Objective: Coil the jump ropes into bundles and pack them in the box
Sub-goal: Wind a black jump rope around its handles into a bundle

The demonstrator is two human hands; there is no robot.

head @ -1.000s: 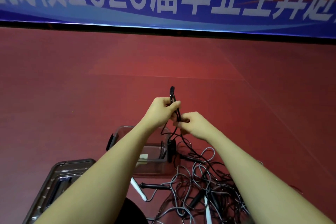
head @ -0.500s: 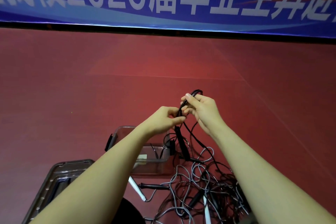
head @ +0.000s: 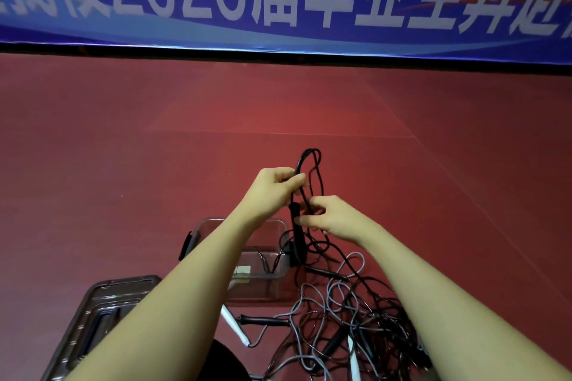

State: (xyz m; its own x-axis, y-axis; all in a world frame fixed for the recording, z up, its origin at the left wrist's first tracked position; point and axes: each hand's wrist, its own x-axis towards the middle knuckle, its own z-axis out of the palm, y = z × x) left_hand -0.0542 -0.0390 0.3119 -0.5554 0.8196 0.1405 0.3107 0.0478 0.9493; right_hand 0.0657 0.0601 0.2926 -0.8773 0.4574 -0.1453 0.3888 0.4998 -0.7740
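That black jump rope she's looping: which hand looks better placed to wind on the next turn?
Probably the right hand: it pinches the loose cord running down to the tangled pile, while the left hand grips the black jump rope loops.

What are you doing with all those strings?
A person is winding a thin black jump rope into loops, up in the air. The left hand grips the loops, and the right hand pinches the cord just below. One black handle hangs down. More black and grey ropes lie tangled on the red floor, beside a clear plastic box and its lid.
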